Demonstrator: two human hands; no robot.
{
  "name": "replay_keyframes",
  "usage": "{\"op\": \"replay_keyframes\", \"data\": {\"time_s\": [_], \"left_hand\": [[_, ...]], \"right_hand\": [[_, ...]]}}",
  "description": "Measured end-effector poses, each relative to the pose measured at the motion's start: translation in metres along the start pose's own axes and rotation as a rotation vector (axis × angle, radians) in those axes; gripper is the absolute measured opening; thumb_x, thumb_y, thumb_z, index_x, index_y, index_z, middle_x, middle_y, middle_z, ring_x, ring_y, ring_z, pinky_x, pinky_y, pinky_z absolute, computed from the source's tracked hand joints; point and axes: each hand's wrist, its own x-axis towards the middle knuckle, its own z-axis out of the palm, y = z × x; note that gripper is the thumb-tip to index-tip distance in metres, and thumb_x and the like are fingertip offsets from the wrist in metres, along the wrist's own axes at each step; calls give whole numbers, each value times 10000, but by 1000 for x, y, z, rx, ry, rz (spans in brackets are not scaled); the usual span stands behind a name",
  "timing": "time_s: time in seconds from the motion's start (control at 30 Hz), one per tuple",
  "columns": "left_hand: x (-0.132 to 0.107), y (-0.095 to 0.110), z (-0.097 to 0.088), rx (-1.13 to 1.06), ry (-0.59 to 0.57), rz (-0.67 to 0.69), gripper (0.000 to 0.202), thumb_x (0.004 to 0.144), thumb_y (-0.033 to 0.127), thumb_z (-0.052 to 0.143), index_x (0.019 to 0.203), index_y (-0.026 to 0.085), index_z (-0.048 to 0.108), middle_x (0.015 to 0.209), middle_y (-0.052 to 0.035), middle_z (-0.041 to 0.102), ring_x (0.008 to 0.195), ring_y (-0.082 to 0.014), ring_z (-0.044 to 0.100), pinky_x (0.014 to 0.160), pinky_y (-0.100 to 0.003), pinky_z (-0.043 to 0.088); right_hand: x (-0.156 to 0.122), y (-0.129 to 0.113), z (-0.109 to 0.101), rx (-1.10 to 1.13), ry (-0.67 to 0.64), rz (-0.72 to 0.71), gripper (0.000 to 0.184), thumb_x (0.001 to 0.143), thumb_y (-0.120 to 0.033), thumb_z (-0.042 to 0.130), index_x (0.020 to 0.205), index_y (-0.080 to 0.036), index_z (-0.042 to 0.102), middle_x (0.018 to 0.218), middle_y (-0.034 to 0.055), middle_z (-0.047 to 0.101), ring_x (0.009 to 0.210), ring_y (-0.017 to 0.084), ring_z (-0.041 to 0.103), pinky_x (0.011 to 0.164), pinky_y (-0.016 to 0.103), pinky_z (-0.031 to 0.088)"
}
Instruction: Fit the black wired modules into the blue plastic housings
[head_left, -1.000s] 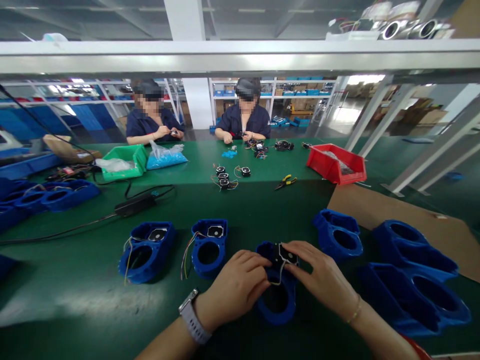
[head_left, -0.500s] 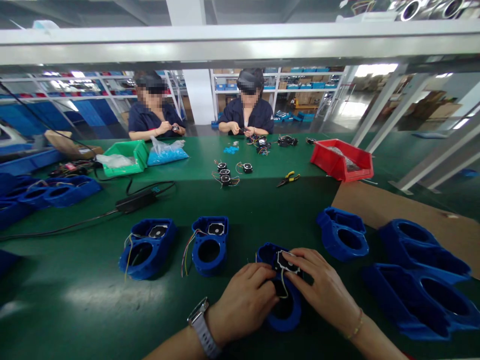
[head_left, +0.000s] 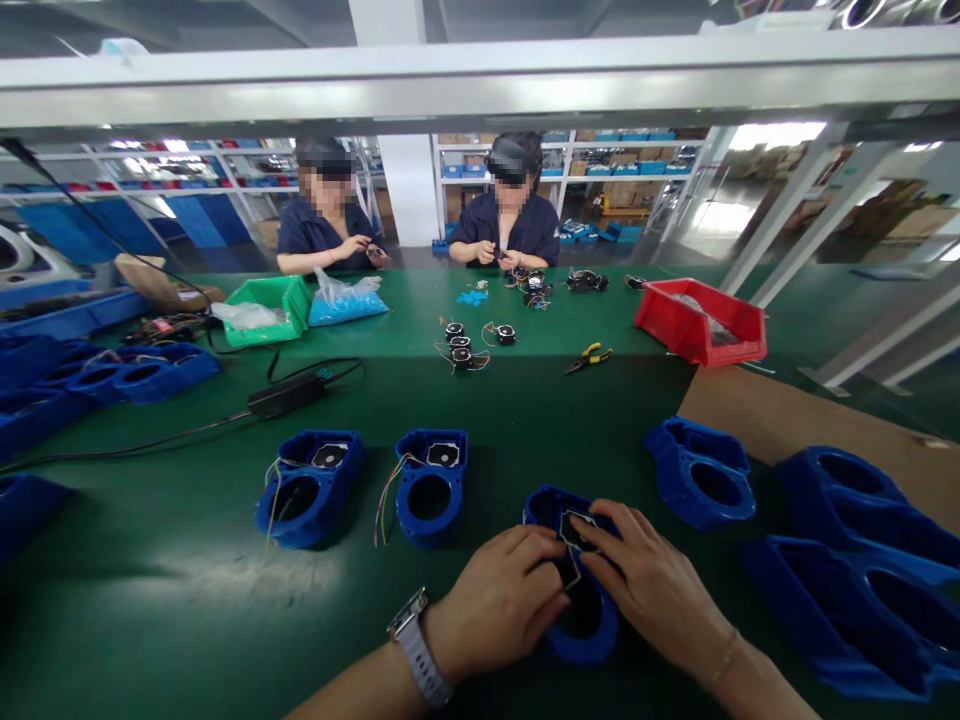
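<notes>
A blue plastic housing point(head_left: 587, 645) with a large round opening lies on the bench in front of me. In its upper compartment sits a small black square motor point(head_left: 571, 530) with a pale rim, partly under my fingers. My right hand point(head_left: 649, 575) holds the motor from above, fingertips on its top and thumb by its lower edge. My left hand point(head_left: 502, 590), a watch on its wrist, curls over the housing's left wall, its fingertips reaching inside by a pale wire point(head_left: 574, 572). What its fingertips pinch there is hidden.
Two housings with motors point(head_left: 431, 495) point(head_left: 311, 490) lie left; more blue housings point(head_left: 701, 475) lie right. Ahead are loose motors point(head_left: 461, 352), yellow-black pliers point(head_left: 589, 358), a red bin point(head_left: 701, 325), a green bin point(head_left: 270, 305) and a black power adapter point(head_left: 286, 395). Two co-workers sit opposite.
The motor sits lower and flatter in the housing, with my right fingers further over it. My left hand stays by the housing's left wall. The whole view has shifted slightly.
</notes>
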Motion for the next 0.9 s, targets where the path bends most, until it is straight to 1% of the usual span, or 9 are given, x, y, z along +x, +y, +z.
{"op": "replay_keyframes", "data": {"time_s": [0.1,0.17,0.27,0.37,0.5,0.63,0.7,0.8,0.9], "left_hand": [[-4,2,-1,12,14,8,105,937,245,488,892,183,560,1219,-31,585,1212,-175,477,1066,-351,379],[-9,5,-3,45,31,35,111,947,264,487,892,198,557,1203,-7,603,1231,-159,468,1143,-391,255],[-19,9,-9,76,83,119,146,941,293,518,832,199,544,1045,33,661,1175,-126,509,1190,-400,56],[-29,7,-20,64,161,125,159,930,307,532,815,198,546,932,44,670,1143,-129,531,1187,-411,-13],[-40,-7,-44,145,225,-134,121,900,291,541,982,218,592,1097,-6,642,1239,-191,460,1180,-460,44],[-54,-25,-65,353,180,-421,306,879,286,570,1185,275,562,1298,-36,545,1336,-280,342,1123,-631,82],[-65,-34,-71,451,153,-515,403,856,299,609,1250,299,526,1387,-50,469,1366,-323,285,1078,-707,63],[-88,-50,-77,588,161,-626,505,807,322,683,1281,338,508,1483,-63,343,1392,-371,209,1030,-763,63],[-114,-66,-83,639,202,-727,517,799,364,699,1280,371,511,1520,-64,270,1392,-393,206,999,-775,150]], "right_hand": [[-7,0,4,-12,-30,1,390,966,-420,422,1282,-233,553,1283,123,493,1110,313,531,826,514,557],[-11,1,8,11,-19,5,416,977,-439,393,1297,-222,545,1313,128,476,1137,304,525,864,501,547],[-11,3,14,74,-2,34,452,993,-475,335,1284,-216,562,1328,122,466,1170,288,510,917,474,524],[4,8,18,151,-25,65,505,985,-537,324,1282,-214,573,1341,117,451,1206,292,477,979,489,473],[44,12,26,239,-90,70,544,967,-574,320,1275,-214,587,1362,112,421,1245,301,429,1047,517,389],[84,1,38,279,-152,51,529,951,-569,339,1274,-234,592,1385,89,394,1249,305,418,1051,520,381],[99,-9,43,290,-185,48,529,951,-563,334,1287,-239,582,1402,82,370,1256,305,407,1042,515,394],[115,-23,50,297,-234,42,534,952,-548,325,1311,-231,561,1427,81,328,1276,302,377,1041,511,395],[129,-37,56,296,-254,13,507,964,-516,337,1318,-224,554,1432,83,320,1293,295,352,1048,503,387]]}}
